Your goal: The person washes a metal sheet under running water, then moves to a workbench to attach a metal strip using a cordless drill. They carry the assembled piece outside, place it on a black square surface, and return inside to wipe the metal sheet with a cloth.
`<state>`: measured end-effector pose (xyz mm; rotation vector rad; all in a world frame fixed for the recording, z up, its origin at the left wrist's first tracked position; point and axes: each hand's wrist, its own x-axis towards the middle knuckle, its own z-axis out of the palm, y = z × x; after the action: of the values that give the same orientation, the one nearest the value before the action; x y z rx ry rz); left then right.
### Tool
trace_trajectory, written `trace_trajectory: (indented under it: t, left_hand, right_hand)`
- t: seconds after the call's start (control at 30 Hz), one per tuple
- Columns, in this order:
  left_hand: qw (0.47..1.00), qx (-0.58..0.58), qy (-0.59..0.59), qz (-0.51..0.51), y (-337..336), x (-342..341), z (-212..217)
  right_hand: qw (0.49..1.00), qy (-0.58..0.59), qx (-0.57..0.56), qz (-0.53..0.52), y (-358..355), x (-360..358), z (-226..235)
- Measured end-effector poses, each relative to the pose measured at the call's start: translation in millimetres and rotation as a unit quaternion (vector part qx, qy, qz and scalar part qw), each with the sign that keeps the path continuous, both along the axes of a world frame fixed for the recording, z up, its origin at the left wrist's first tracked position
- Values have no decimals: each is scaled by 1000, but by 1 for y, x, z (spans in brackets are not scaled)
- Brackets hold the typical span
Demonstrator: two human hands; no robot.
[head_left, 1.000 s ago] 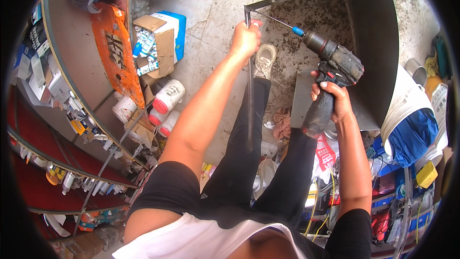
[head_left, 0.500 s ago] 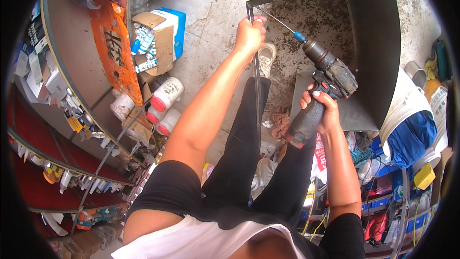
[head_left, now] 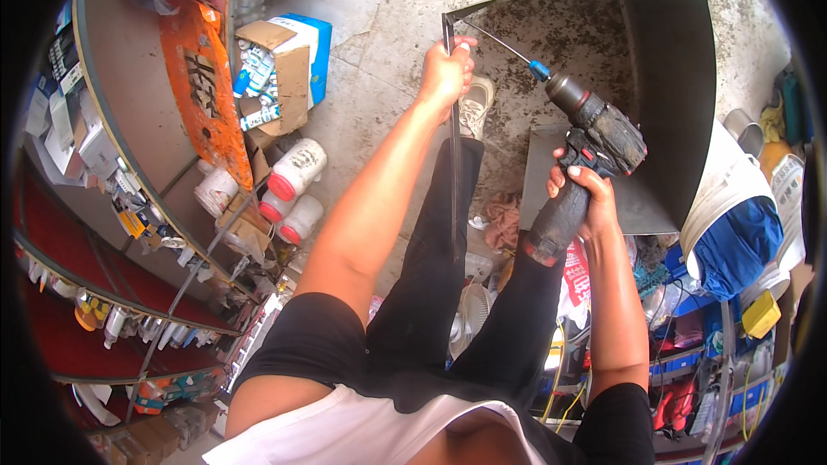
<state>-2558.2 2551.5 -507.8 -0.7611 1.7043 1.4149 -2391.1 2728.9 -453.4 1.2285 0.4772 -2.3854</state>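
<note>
My right hand [head_left: 590,194] is wrapped round the grip of a worn black cordless drill [head_left: 603,133]. A long thin bit [head_left: 504,41] in a blue holder [head_left: 539,70] points up and left from its chuck. The bit's far end comes close to the upper corner of a dark metal box [head_left: 668,103]; whether it touches cannot be made out. My left hand [head_left: 448,73] is closed round a narrow dark metal strip [head_left: 456,172] just below that corner. The strip hangs down over my trouser leg, its top against the box's corner.
Shelves [head_left: 164,198] of small packages curve along the left. Beside them stand an orange panel [head_left: 202,90], an open carton [head_left: 293,90] of tubes and several white tubs [head_left: 297,164]. To the right are a white bucket [head_left: 711,194] with blue cloth and crowded goods. My shoe [head_left: 475,108] is on the stained floor.
The strip's lower end has swung slightly left, and my left hand has shifted a little down and left with it. The drill has moved slightly, still pointing at the corner.
</note>
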Motion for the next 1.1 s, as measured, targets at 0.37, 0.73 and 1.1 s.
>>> trace_trajectory:
  t: [0.37,0.73,1.1]
  left_hand:
    - [997,31,64,40,-6,7,2]
    - [946,-137,219,194,20,-3,-25]
    - [925,-215,243,196,41,-25,-47]
  right_hand:
    - [998,-41,8,-47,1,35,24]
    - [987,-50,-5,-152,-7,79,62]
    - [979,-46,-21,-198,-4,109,70]
